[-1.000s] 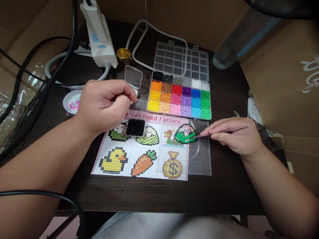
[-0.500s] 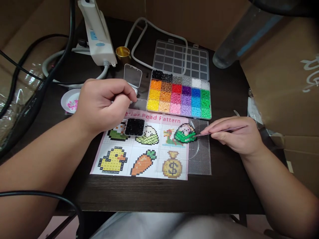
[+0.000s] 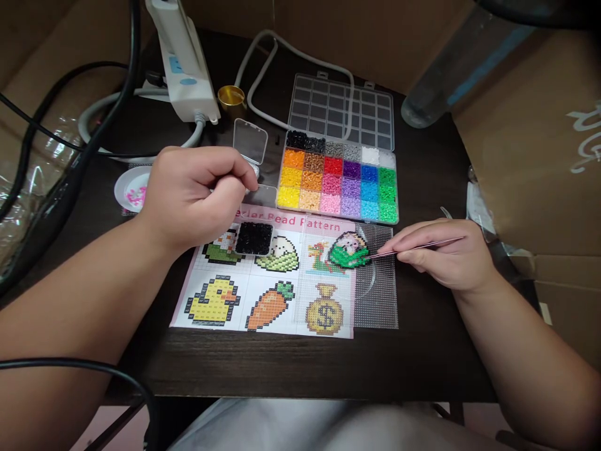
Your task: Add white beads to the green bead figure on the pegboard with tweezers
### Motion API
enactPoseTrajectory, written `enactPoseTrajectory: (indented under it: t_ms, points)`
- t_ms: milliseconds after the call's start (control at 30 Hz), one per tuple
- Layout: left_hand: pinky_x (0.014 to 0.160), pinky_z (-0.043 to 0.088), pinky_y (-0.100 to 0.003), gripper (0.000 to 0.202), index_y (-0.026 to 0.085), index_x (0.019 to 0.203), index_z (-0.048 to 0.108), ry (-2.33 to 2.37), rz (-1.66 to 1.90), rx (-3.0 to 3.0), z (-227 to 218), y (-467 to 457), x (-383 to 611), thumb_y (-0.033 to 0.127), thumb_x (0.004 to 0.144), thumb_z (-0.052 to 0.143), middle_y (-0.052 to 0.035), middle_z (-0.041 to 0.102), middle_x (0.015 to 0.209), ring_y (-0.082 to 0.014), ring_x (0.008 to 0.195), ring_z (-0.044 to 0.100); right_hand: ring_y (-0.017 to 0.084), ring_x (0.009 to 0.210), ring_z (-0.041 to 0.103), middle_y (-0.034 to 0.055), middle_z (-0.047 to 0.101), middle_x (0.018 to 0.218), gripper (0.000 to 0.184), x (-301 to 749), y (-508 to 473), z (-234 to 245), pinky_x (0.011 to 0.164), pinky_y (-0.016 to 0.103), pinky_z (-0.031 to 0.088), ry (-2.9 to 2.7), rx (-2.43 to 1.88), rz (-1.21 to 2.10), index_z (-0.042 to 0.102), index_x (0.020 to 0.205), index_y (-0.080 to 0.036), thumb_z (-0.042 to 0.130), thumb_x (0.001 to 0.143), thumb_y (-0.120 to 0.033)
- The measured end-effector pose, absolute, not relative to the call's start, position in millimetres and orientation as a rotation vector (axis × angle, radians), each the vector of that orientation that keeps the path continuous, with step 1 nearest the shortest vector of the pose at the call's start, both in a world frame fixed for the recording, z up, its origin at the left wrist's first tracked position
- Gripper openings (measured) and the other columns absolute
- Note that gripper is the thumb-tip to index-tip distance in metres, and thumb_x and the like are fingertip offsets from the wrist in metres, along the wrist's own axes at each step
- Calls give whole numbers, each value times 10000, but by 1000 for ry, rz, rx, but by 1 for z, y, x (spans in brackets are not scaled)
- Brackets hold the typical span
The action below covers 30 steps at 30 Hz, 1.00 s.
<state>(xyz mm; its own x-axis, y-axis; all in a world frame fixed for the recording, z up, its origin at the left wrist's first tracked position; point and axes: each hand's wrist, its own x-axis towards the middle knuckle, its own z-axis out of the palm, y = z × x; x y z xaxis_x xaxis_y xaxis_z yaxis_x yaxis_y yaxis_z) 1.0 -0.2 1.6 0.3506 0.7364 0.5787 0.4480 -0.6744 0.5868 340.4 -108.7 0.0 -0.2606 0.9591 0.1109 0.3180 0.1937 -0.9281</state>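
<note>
My right hand [image 3: 446, 254] is closed around thin pinkish tweezers [image 3: 422, 245], which point left. Their tips meet the right edge of a beaded figure [image 3: 350, 252], green below and pale pink above with a dark outline. That figure lies on a clear pegboard [image 3: 380, 300], partly over the printed pattern sheet [image 3: 244, 275]. My left hand [image 3: 200, 197] is curled into a fist above the sheet's upper left, with nothing showing between thumb and fingers. Just below it sits an open clear box of black beads [image 3: 254, 238].
Behind the sheet stands an open compartment case [image 3: 338, 178] of coloured beads. A white dish [image 3: 134, 188] with pink beads lies at left, partly hidden by my left hand. A gold cup [image 3: 231, 100], a power strip [image 3: 190, 81] and cables are farther back. Cardboard flanks the table.
Both hands keep their places and grips. The whole view has shifted very slightly, and the tweezer tips stay at the beaded figure's right edge.
</note>
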Motion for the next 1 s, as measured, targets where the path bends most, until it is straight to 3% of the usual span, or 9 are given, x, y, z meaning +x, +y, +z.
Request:
enactPoseTrajectory:
  t_ms: [233, 433, 633, 1000]
  points:
    - [494, 373, -159, 238, 167, 646, 691, 1045, 1240, 2281, 1, -1, 1, 61, 684, 481, 65, 593, 540, -30, 499, 510, 201, 772, 789, 28, 819, 864, 149, 340, -108, -1, 688, 304, 668, -1737, -1141, 1059, 833, 868, -291, 804, 802, -161]
    - [497, 370, -158, 252, 168, 665, 696, 1052, 1233, 2300, 1, -2, 1, 56, 692, 472, 74, 579, 542, -30, 494, 497, 192, 694, 772, 52, 818, 867, 56, 341, -109, -1, 626, 296, 662, -1712, -1194, 1059, 828, 833, -253, 815, 802, -209]
    - [519, 378, -141, 253, 159, 667, 691, 1020, 1229, 2305, 1, -1, 1, 51, 686, 463, 78, 576, 547, -13, 501, 494, 186, 733, 783, 39, 820, 872, 149, 340, -108, 0, 590, 255, 643, -1724, -1150, 1052, 830, 867, -263, 796, 801, -134]
    - [518, 377, -141, 243, 156, 660, 685, 1017, 1229, 2293, 0, 0, 0, 57, 687, 464, 73, 560, 533, -18, 514, 510, 197, 768, 791, 39, 820, 886, 158, 342, -109, -3, 657, 278, 662, -1732, -1126, 1068, 833, 894, -269, 798, 812, -139]
